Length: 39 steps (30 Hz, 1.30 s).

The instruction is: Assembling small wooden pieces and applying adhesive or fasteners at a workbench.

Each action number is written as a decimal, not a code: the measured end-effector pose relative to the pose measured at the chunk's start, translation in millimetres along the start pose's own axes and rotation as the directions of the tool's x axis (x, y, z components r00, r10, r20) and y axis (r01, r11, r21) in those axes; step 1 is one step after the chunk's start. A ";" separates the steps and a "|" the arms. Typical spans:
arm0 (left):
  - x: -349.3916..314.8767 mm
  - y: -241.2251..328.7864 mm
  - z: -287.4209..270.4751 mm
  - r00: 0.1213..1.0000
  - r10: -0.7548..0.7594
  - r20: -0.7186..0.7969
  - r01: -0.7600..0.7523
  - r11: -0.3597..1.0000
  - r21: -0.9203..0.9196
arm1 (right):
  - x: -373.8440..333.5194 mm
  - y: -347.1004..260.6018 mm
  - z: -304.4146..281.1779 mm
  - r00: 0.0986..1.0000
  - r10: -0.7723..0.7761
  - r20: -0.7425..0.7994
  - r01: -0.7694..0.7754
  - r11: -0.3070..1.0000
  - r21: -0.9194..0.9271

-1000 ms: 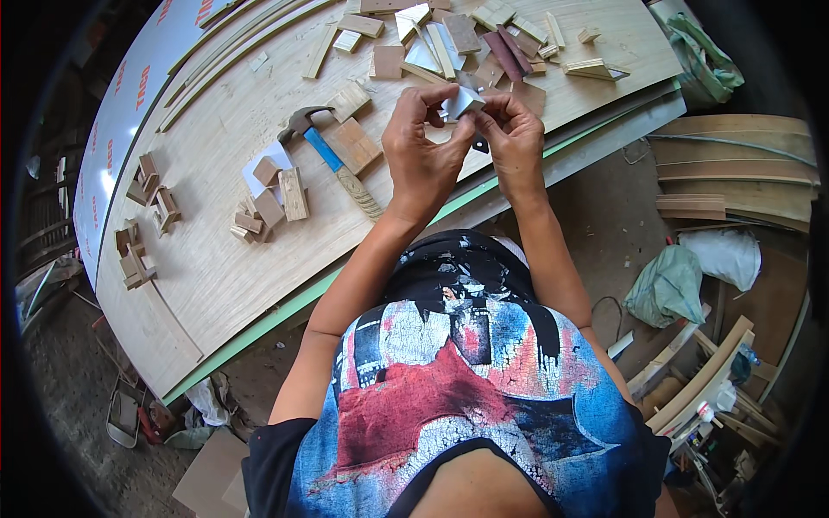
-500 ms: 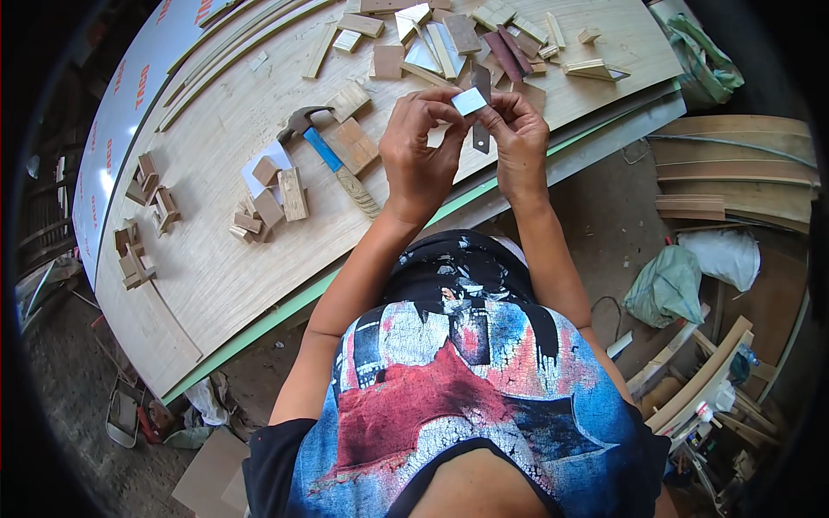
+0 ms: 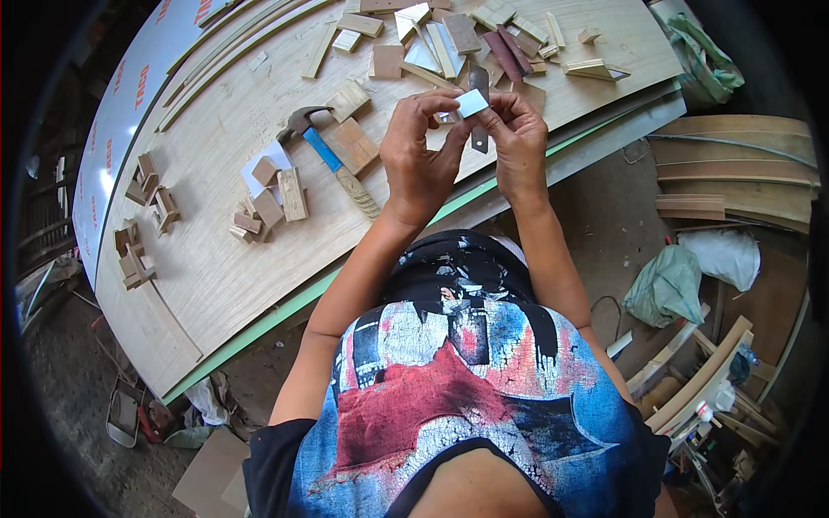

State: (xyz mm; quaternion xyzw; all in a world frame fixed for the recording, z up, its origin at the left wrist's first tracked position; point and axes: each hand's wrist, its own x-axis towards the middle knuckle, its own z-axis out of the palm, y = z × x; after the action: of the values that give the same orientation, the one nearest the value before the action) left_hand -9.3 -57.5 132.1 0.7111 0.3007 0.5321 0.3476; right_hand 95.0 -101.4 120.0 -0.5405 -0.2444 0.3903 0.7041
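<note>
Over the table's near edge, my two hands meet around a small piece with a white face (image 3: 472, 104). My left hand (image 3: 420, 151) is closed in a pinch at its left side, thumb and index finger bent toward it. My right hand (image 3: 520, 142) is closed too, its thumb by the piece's right corner and against a narrow dark metal strip (image 3: 479, 142) with small holes. The strip runs behind the white-faced piece, pointing away from me; the right hand's fingertips are partly hidden. Nearest on the left lies a claw hammer (image 3: 324, 151) with a blue and wooden handle.
The wood-topped table (image 3: 233, 293) carries loose wood offcuts (image 3: 386, 62) at the back and a small pile of blocks (image 3: 294, 194) left of the hammer. Joined block pieces (image 3: 134, 259) stand far left. Bags (image 3: 665, 285) and curved boards (image 3: 734, 168) lie on the right.
The white-faced piece has turned slightly and shifted a little right. The metal strip and my right hand have moved slightly left; the left fingers have shifted a little.
</note>
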 end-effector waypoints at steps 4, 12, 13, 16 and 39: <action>4.4 2.5 -1.1 0.999 0.033 0.028 -0.035 0.997 0.072 | 0.2 -0.4 0.5 1.000 0.002 -0.006 -0.002 0.999 0.044; 1.6 -7.3 -1.5 0.860 -0.496 0.121 0.498 0.764 -0.411 | 1.3 0.9 -0.8 1.000 -0.003 -0.027 0.002 0.999 -0.034; 3.8 -5.0 -2.9 0.800 -0.572 0.180 0.572 0.639 -0.514 | 1.6 1.1 -1.1 1.000 -0.002 -0.029 0.001 0.999 -0.034; 6.5 -13.5 -8.9 0.661 -0.683 0.311 0.658 0.329 -0.677 | 1.3 -0.7 0.3 1.000 -0.010 -0.017 0.010 1.000 0.006; -21.6 -74.6 -0.3 0.441 -0.814 0.378 0.754 0.107 -0.648 | 10.4 44.1 -3.3 0.946 -0.321 0.042 0.252 0.650 -0.717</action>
State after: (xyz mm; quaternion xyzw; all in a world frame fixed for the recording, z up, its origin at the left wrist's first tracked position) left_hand -19.4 -31.6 59.6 0.2077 0.3934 0.3615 0.8194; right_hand 91.0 -89.8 76.2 -0.7418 -0.4270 0.1241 0.5020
